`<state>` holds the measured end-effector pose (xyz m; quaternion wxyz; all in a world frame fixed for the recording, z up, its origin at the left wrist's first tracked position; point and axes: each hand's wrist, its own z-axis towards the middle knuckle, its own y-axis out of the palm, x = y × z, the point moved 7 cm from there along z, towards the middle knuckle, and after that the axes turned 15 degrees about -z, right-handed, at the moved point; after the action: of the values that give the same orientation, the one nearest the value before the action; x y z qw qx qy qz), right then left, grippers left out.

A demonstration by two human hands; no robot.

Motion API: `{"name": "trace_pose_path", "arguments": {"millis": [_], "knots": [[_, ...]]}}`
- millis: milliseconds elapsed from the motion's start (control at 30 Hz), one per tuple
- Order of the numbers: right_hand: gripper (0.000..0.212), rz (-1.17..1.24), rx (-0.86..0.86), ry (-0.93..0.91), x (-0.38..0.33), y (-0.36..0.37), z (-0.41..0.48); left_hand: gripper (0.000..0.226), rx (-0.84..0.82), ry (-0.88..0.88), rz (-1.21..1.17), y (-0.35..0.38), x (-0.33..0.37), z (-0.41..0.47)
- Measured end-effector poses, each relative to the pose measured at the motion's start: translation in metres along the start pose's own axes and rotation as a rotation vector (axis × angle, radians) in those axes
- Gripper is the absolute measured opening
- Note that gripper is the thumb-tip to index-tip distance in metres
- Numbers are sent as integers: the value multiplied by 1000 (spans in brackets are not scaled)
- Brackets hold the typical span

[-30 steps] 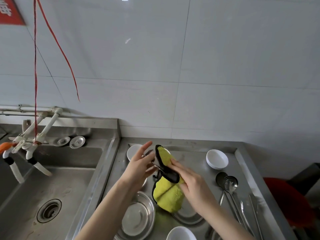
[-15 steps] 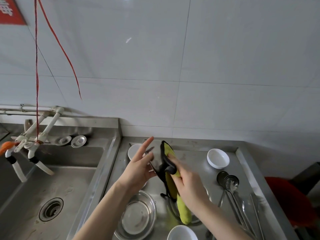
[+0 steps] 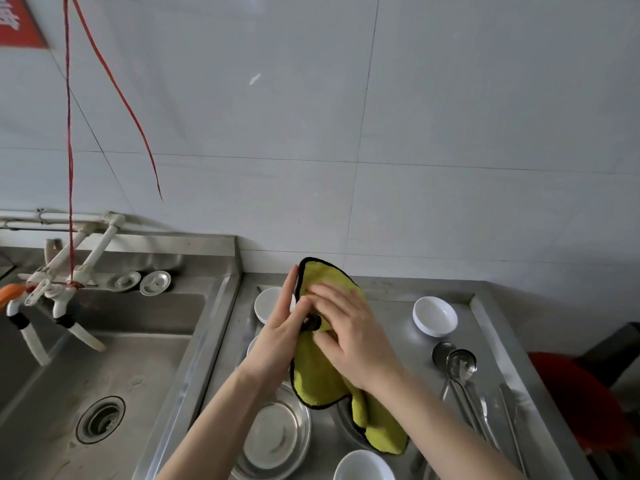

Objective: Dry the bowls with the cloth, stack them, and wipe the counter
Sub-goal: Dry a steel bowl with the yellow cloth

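A yellow cloth with black trim (image 3: pixel 322 372) is held upright above the steel counter (image 3: pixel 398 344). My right hand (image 3: pixel 349 327) presses flat on its front with spread fingers. My left hand (image 3: pixel 280 327) holds the cloth's left side, fingers straight up behind and thumb across the front, gripping a small dish that the cloth hides. White bowls stand at the back left (image 3: pixel 268 304), back right (image 3: pixel 434 316) and near edge (image 3: pixel 363 465). A steel plate (image 3: pixel 277 434) lies below my left forearm.
Steel ladles and spoons (image 3: pixel 460 372) lie along the counter's right side. A second steel plate (image 3: pixel 346 420) sits partly under the hanging cloth. The sink (image 3: pixel 114 362) with its drain (image 3: pixel 100 419) and white taps (image 3: pixel 62 306) is at the left. A red object (image 3: pixel 581 396) lies beyond the right edge.
The cloth has been spread over the dish's front. My right hand went from gripping the bunched cloth to pressing it flat. Both hands rose slightly toward the wall.
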<state>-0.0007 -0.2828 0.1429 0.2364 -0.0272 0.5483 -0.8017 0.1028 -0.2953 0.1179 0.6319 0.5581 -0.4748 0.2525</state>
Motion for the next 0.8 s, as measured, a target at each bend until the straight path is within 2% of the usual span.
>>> {"name": "trace_pose_path", "arguments": {"millis": [167, 333, 400, 567, 800], "knots": [[55, 190, -118, 116, 16, 5, 2, 54, -18, 9, -26, -5, 2, -3], [45, 540, -171, 293, 37, 17, -13, 56, 12, -14, -67, -15, 3, -9], [42, 602, -149, 339, 39, 19, -23, 56, 34, 0, -71, -19, 5, -9], [54, 550, -129, 367, 41, 24, -40, 50, 92, -11, -138, -25, 5, -7], [58, 242, -47, 86, 5, 10, -47, 41, 154, -28, -259, -26, 6, -1]]}}
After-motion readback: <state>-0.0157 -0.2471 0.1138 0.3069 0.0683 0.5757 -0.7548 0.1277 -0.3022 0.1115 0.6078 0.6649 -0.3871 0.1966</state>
